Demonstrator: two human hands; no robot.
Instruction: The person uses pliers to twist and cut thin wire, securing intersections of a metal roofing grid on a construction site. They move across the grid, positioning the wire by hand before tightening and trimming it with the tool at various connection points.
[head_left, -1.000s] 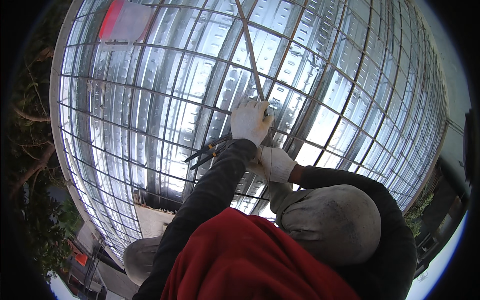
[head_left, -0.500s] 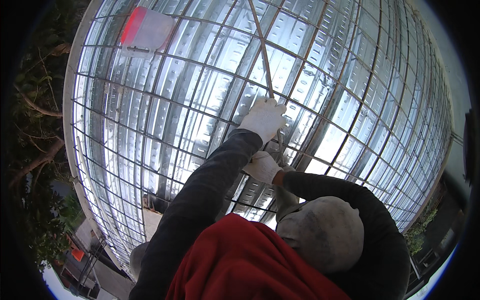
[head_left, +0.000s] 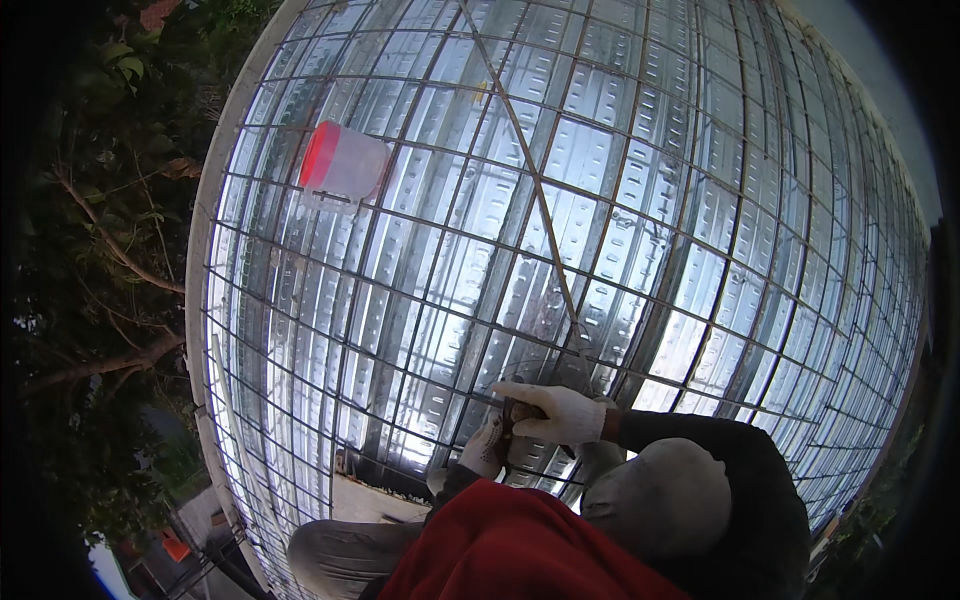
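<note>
Both my hands wear white work gloves and meet low over the steel mesh, close to my body. A small dark brown object point(head_left: 516, 412), whose kind I cannot make out, sits between them. My right hand point(head_left: 562, 412) closes on it from the right, forefinger reaching over its top. From the left, my left hand point(head_left: 483, 447) is closed against it, its fingers partly hidden. Just beyond them ends a loose thin steel bar point(head_left: 545, 215), lying slantwise across the rebar mesh point(head_left: 610, 278). Shiny ribbed metal decking point(head_left: 425, 320) lies beneath the mesh.
A clear plastic bucket point(head_left: 358, 165) with a red end lies on its side at the far left. The deck's pale edge point(head_left: 197, 300) runs down the left, with trees point(head_left: 120, 250) beyond. By my bent left knee point(head_left: 345, 555) is an opening beside a pale slab point(head_left: 375, 500).
My left hand has left the slanting bar and drawn back towards my body. My right hand now meets it at the dark object. The view has shifted, showing more of my left knee.
</note>
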